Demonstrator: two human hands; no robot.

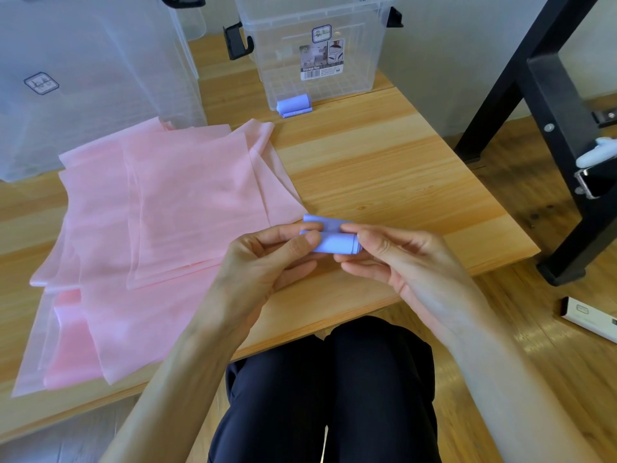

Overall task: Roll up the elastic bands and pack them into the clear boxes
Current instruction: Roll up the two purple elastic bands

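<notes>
At frame centre, above the table edge (434, 285): blue band roll (335, 243) pinched at each end by left hand (267, 259) and right hand (397, 255). Best kept tight, loose tail wound flush, before packing into clear box (317, 61), upper middle.

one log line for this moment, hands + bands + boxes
stage: rolling | left hand + right hand: pinch purple band roll | second purple roll: in front of small clear box | pink bands: unrolled on table
</notes>
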